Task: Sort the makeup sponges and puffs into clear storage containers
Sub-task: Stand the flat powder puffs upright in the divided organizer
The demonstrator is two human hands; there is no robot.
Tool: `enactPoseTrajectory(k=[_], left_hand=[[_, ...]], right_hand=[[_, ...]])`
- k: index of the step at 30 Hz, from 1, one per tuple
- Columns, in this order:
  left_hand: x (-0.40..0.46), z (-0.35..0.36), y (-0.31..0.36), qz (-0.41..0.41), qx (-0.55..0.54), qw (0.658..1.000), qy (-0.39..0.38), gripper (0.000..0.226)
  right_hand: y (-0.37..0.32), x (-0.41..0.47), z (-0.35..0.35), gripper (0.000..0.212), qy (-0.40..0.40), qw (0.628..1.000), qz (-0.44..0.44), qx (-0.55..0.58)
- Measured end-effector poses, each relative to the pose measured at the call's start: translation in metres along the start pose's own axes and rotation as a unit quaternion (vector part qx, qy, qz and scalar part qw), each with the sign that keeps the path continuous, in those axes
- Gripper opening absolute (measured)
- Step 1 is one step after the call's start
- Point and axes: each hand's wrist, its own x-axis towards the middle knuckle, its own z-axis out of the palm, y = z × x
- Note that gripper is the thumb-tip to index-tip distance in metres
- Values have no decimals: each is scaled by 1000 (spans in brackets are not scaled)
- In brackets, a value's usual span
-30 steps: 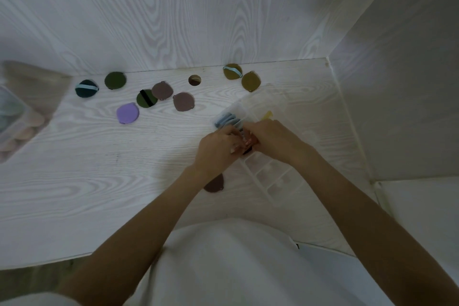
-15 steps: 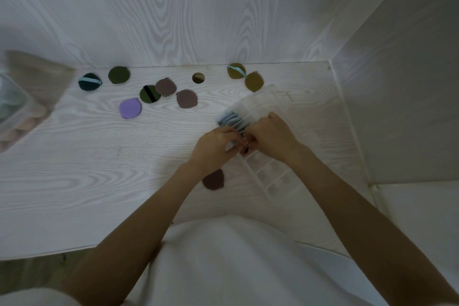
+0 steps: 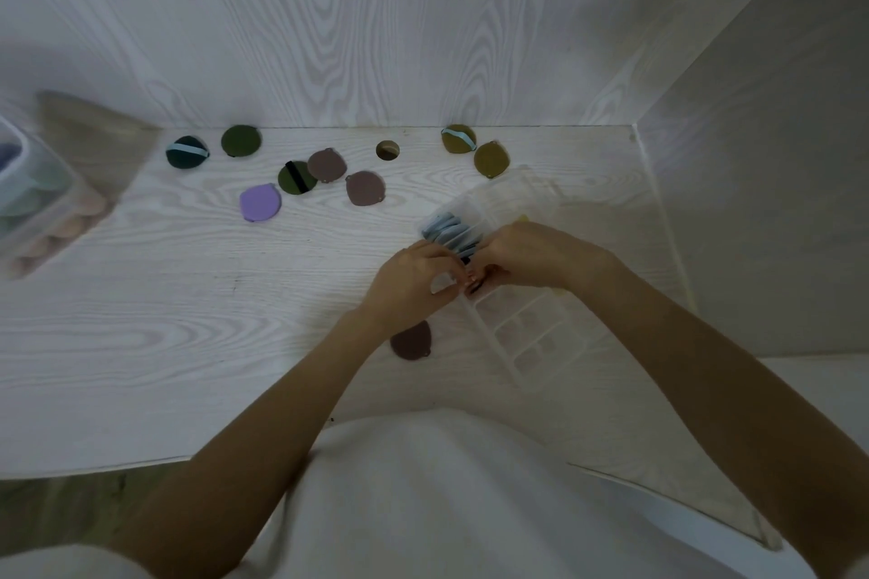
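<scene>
A clear divided container (image 3: 541, 334) lies at an angle on the white table, right of centre. Its far compartment holds a row of blue-grey puffs (image 3: 446, 230) standing on edge. My left hand (image 3: 409, 284) and my right hand (image 3: 531, 252) meet over the compartment just in front of that row. Both have curled fingers pinching a small dark puff (image 3: 474, 288), which is mostly hidden by the fingertips. Another mauve puff (image 3: 410, 341) lies flat on the table by my left wrist.
Loose puffs lie along the back wall: teal (image 3: 187, 151), olive green (image 3: 240, 140), purple (image 3: 260, 202), green with black strap (image 3: 296, 176), two mauve (image 3: 365, 188), mustard (image 3: 491, 160). A clear box of pastel sponges (image 3: 28, 212) stands far left. A side wall runs close on the right.
Both hands stay together at the same compartment, with only small finger movements. The view has shifted slightly.
</scene>
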Motion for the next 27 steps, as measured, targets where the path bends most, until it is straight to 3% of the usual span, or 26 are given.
enactPoseTrajectory(k=[10,13,16,18,21,24,27], left_hand=[[1,0,-5,-2,16,1000,-13,18],[-3,4,-10,41,32,999,7,20],[-10,6,-20,89,56,994,40,19],[-14,6,-24,93,68,992,53,18],[-16,5,-25,93,64,992,53,20],[-14,1,-23,72,52,995,45,22],[-12,-14,-27,21,38,996,72,24]], right_hand=[[-17,20,7,21,-38,991,-16,-124],[-21,17,17,11,13,991,34,-130],[-28,16,21,29,73,985,79,-134],[-28,13,19,23,50,987,106,-106],[-14,-3,15,26,29,992,123,25],[-2,-17,8,18,90,977,127,145],[14,-10,-7,14,218,947,155,180]])
